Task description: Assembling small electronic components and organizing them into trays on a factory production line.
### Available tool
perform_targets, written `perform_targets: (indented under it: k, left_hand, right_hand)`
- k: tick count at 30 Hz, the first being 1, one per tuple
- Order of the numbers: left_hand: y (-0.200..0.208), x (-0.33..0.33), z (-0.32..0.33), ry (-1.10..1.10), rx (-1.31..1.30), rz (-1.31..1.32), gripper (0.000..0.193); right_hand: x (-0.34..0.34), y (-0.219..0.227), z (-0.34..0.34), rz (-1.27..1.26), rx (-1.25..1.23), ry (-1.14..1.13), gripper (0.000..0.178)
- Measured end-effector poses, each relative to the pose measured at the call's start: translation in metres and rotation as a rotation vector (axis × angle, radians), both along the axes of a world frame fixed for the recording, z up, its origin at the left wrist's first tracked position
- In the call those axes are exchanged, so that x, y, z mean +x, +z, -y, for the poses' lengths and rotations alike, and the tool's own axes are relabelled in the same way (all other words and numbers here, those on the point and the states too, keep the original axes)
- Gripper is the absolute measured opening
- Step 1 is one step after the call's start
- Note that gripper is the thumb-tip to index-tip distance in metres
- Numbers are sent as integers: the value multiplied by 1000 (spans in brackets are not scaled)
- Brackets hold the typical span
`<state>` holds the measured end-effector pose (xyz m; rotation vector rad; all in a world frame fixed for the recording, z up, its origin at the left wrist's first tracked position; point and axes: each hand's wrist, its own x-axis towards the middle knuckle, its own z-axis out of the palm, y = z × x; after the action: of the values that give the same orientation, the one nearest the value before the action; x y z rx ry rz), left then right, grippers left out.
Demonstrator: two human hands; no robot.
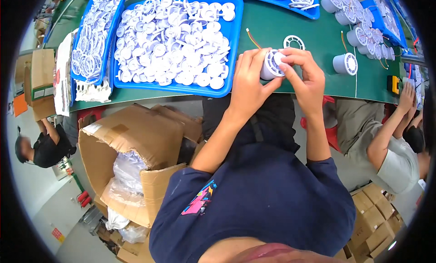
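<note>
My left hand [247, 83] is wrapped round a white cylindrical housing [269, 73], tilted so that its slotted round face shows. From behind that hand a thin red and yellow wire [253, 39] sticks out over the table. With thumb and forefinger, my right hand [309, 77] pinches a small white round part [278, 58] against the middle of the housing's face. How far the part sits in the housing is hidden by my fingers. Just beyond my hands, a flat white slotted ring [294, 41] lies on the green table [318, 40].
Left of my hands stands a blue tray [235, 49] heaped with small white round parts. Another blue tray [109, 45] holds white rings. A single housing [345, 64] stands at right, before several stacked housings [359, 36]. A co-worker's hand [406, 97] is at far right. An open cardboard box [150, 131] stands below.
</note>
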<state>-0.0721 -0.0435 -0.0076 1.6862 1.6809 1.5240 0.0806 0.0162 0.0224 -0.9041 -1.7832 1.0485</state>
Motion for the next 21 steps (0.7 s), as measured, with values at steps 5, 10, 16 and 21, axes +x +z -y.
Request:
perform_targets:
  k: [5, 10, 16, 21]
  left_hand:
    - [1, 1, 0, 8, -3, 25, 59]
    - [1, -1, 2, 1, -16, 11, 59]
    - [3, -2, 5, -3, -29, 7, 62]
    - [-1, 4, 3, 78, -34, -33, 67]
  right_hand:
    - [0, -3, 3, -24, 4, 4, 15]
    - [-4, -4, 5, 30, 79, -18, 15]
    - [8, 1, -5, 217, 289, -146, 17]
    - [26, -21, -28, 572, 442, -178, 34]
